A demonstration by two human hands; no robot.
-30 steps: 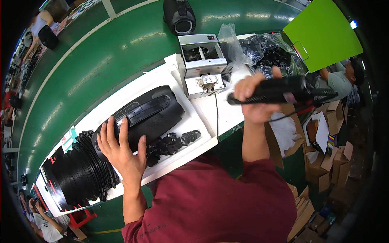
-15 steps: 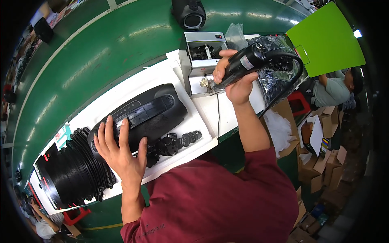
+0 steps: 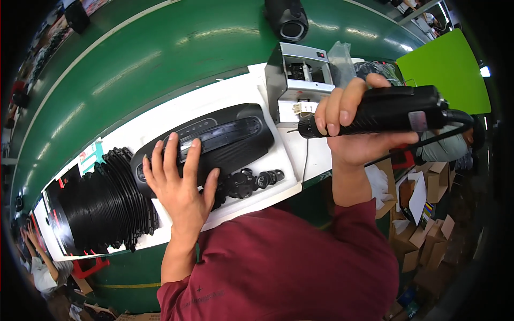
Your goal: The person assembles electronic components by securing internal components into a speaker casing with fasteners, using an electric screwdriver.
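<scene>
A long black portable speaker (image 3: 225, 150) lies tilted on the white foam tray, its button strip and an oblong recess facing up. My left hand (image 3: 179, 184) rests on the speaker's left part with fingers spread. My right hand (image 3: 350, 123) is wrapped around a black corded electric screwdriver (image 3: 396, 109), held almost level with its thin bit pointing left. That bit is just in front of a silver screw feeder (image 3: 305, 80), level with its lower front. Between my hands, several small round black parts (image 3: 249, 183) lie along the tray's near edge.
A row of black ring-like straps (image 3: 107, 206) fills the bench's left end. The foam tray's rim (image 3: 292, 188) borders the bench edge. Beyond the feeder stand another black speaker (image 3: 289, 21), a clear bag (image 3: 341, 61) and a green board (image 3: 447, 69). Open cartons (image 3: 423, 235) lie right; people sit nearby.
My right hand has drawn the screwdriver back from the feeder's front and turned it nearly level. My left hand stays on the speaker. The whole view has shifted a little.
</scene>
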